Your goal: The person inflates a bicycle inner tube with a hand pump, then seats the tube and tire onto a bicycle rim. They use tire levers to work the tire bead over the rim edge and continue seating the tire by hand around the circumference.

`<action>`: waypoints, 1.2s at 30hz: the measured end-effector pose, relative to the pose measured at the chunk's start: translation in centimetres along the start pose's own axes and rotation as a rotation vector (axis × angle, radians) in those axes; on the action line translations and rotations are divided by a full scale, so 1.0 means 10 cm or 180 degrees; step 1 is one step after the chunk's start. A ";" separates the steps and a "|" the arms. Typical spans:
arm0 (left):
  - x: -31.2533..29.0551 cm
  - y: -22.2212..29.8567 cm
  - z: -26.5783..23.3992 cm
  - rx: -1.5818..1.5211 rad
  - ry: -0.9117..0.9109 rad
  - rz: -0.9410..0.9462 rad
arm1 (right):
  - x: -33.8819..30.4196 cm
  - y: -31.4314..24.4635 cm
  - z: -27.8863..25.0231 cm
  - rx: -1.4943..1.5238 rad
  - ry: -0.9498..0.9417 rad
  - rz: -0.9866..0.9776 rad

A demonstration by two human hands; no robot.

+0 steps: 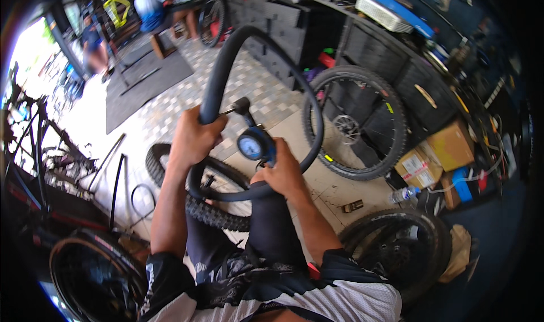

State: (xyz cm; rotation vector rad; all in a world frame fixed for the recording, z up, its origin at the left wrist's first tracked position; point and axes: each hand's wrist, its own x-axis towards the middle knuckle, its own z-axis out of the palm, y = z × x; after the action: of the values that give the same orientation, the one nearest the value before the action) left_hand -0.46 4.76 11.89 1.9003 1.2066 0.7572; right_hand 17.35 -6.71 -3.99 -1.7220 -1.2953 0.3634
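Tube of plump black rubber (216,84), bent into a tall loop, is taking up the middle of the head view I am watching from afar, its top arching well above both hands and its lower bend crossing in front of the legs. The wearer's left hand (195,138) is curling its fingers around the left side of the loop. The wearer's right hand (281,170) is closing its fingers around a black-and-blue handheld inflator with a round, pale-faced gauge (251,146) (how hard they are squeezing, I am not able to tell). The inflator's short black head (242,104) is pointing upward beside the left thumb, and a thin metal stem (228,112) is spanning the small gap between them.

Beyond the lower bend, a black tyre with chunky tread (218,215) is showing near the knees. To the right, a black bicycle wheel with yellow-green rim marks and a silver disc (401,104) is leaning against dark cabinets, while brown cardboard boxes (450,144) are sitting beside it and a clear plastic bottle with a blue cap (401,196) is resting just in front of them. A dark-tyred wheel (439,240) is lying at the lower right, and a tan-edged wheel (56,259) is filling the lower left. Farther off, a person in a white-and-blue shirt (150,6) is sitting near a dark grey mat (127,98).
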 end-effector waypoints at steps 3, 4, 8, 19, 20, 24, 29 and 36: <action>-0.02 0.13 -0.07 -0.0169 0.0216 0.0144 | 0.10 0.23 0.00 0.0283 0.0440 0.0238; -0.04 0.15 -0.15 -0.0187 0.0294 0.0186 | 0.16 0.35 -0.03 0.0547 0.0577 0.0507; -0.06 0.07 -0.46 -0.0264 0.0640 0.0379 | 0.35 0.97 -0.58 0.0430 0.1435 0.0636; -0.07 -0.62 -1.64 -0.0685 0.1063 0.0201 | 1.12 2.21 -3.63 0.0243 0.3229 0.0553; -0.05 -0.69 -1.71 -0.0675 0.1225 0.0207 | 1.21 2.34 -3.91 0.0227 0.3340 0.0455; 0.07 -0.90 -1.98 -0.0855 0.1253 0.0367 | 1.52 2.82 -4.86 -0.0820 0.4070 0.0596; 0.24 -1.08 -2.12 -0.1261 0.1650 -0.0259 | 1.67 3.20 -5.47 -0.1721 0.4493 0.1136; 0.42 -1.08 -2.07 -0.1734 0.1807 -0.0517 | 1.57 3.97 -5.69 -0.2731 0.4263 0.1648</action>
State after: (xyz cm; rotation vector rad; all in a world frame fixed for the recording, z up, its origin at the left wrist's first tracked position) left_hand -20.39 17.29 14.57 1.1578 1.2883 1.4259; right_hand 86.80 -21.69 -1.00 -2.2402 0.0662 -1.0809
